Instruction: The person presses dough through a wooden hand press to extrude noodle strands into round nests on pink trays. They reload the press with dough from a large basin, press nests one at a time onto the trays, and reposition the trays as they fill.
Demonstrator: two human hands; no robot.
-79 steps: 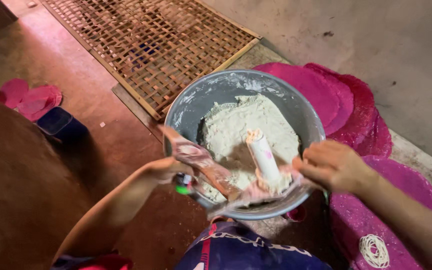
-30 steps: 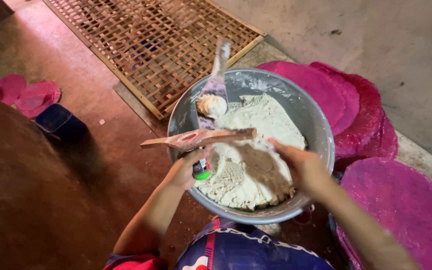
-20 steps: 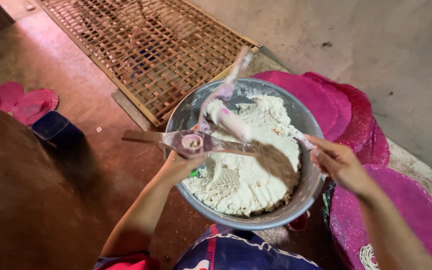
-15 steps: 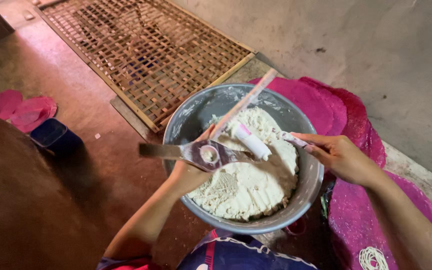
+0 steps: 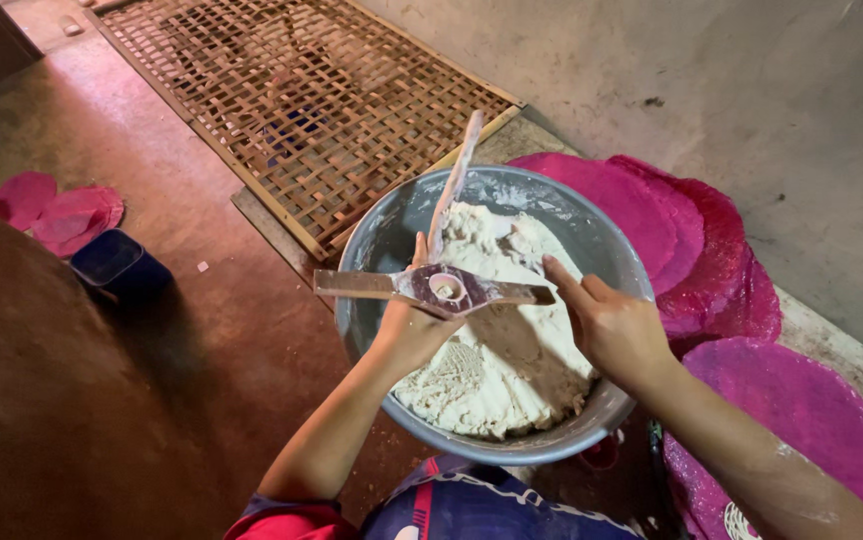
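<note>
A big metal bowl (image 5: 402,215) full of pale white dough (image 5: 512,350) rests in front of me. My left hand (image 5: 410,330) holds up a wooden tool (image 5: 432,287) with crossed flat arms and a dough-filled round hole in its hub. One arm sticks up over the far rim of the bowl. My right hand (image 5: 607,325) is at the tool's right arm tip, index finger stretched out against it, fingers otherwise loosely curled.
A woven bamboo lattice tray (image 5: 302,100) lies on the reddish floor beyond the bowl. Magenta round sheets (image 5: 712,250) are stacked to the right, more (image 5: 52,210) lie at far left. A dark blue box (image 5: 117,265) sits left. A grey wall (image 5: 752,90) rises right.
The crossed wooden tool has been turned above the bowl, and the white dough cylinder that hung from it is gone from view. My right hand has moved in to the tool's right arm.
</note>
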